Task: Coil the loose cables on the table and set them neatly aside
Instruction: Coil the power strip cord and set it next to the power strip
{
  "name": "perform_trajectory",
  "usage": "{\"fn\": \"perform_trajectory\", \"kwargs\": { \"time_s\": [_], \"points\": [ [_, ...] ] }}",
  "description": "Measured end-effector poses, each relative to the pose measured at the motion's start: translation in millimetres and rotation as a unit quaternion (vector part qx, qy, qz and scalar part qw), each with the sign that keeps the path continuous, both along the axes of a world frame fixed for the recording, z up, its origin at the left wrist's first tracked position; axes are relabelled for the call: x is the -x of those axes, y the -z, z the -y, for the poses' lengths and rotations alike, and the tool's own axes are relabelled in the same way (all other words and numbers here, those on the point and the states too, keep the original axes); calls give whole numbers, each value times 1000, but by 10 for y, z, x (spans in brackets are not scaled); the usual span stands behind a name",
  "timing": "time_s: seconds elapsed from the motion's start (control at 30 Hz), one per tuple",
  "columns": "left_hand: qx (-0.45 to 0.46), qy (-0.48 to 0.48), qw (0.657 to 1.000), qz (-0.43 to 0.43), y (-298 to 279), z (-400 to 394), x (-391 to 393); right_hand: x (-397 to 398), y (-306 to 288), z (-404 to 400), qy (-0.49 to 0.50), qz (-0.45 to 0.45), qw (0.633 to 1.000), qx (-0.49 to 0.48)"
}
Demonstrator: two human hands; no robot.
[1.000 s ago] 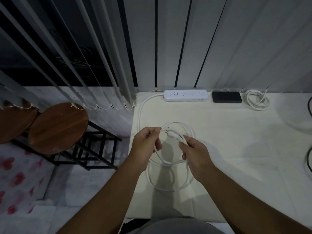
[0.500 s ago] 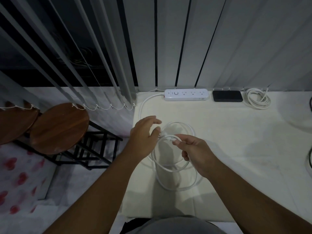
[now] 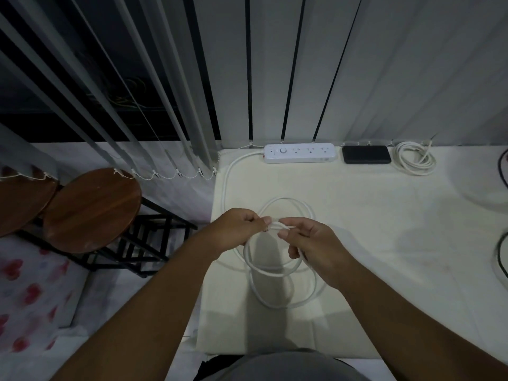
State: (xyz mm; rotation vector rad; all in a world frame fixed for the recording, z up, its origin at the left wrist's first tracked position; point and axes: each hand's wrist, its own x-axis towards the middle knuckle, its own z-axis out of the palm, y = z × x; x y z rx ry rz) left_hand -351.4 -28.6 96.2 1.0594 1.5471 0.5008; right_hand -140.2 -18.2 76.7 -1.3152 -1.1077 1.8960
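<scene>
Pinching white cable (image 3: pixel 275 272) loops together, left hand (image 3: pixel 233 229) and right hand (image 3: pixel 310 243) both clamped | risk: stiff loops could have sprung open if either pinch loosened | cause: cable tethered to power strip (image 3: pixel 299 153)

Two white cables (image 3: pixel 277 270) (image 3: pixel 415 159), one power strip (image 3: pixel 300 153), two stools (image 3: pixel 92 210) (image 3: pixel 19 202)

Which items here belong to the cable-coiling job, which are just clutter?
Job:
thick white power cable, pinched by left hand and right hand
coiled thin white cable
white power strip

Lying about:
flat black rectangular device
round brown wooden stool
</scene>
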Motion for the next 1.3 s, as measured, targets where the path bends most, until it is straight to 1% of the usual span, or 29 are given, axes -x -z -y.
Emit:
{"fn": "perform_trajectory", "kwargs": {
  "time_s": [0.13,0.23,0.27,0.3,0.37,0.4,0.47,0.53,0.63,0.77,0.8,0.87,0.9,0.93,1.0,1.03,1.07,1.1,1.17,1.23,1.3],
  "points": [
    [10,-62,996,59,16,40,36,-49,20,12,-51,41,998,-19],
    [20,-140,987,78,62,38,53,-80,77,41,-38,63,997,-33],
    [25,-153,986,62,85,39,64,-87,90,47,-29,65,997,-42],
    [28,-151,988,27,108,51,82,-87,98,50,-20,66,996,-52],
    [33,-109,992,-49,149,79,126,-70,95,49,-12,70,995,-74],
    [40,-82,994,-53,160,90,141,-58,87,47,-14,71,994,-82],
    [55,-51,997,5,141,105,124,-32,58,39,-36,81,991,-100],
    [56,-57,995,68,118,94,89,1,13,16,-57,89,988,-112],
    [57,-72,987,134,91,77,30,41,-62,-37,-69,93,987,-113],
    [8,-124,977,171,96,72,4,13,-137,-95,-77,25,996,-28],
    [-1,-143,972,185,96,72,10,-13,-140,-103,-91,24,995,-13],
    [-18,-171,964,202,110,79,26,-69,-130,-99,-112,49,992,-3],
    [-28,-181,962,202,124,88,24,-88,-116,-91,-105,38,994,10],
    [-37,-193,960,199,139,103,8,-93,-101,-78,-81,0,996,35],
    [-55,-226,952,200,185,148,-74,-47,-109,-50,-13,-112,989,99],
    [-62,-239,946,208,208,171,-130,-5,-122,-47,20,-147,982,118],
    [-63,-248,942,215,230,198,-178,41,-139,-51,45,-161,978,127],
    [-56,-251,942,217,243,226,-209,85,-158,-59,63,-159,977,127],
    [-31,-237,945,223,247,289,-219,137,-208,-93,79,-127,983,109],
    [-10,-208,951,229,202,323,-204,143,-245,-135,72,-79,992,74],
    [2,-198,949,245,122,285,-208,144,-267,-160,54,-38,997,42]
  ]
}}
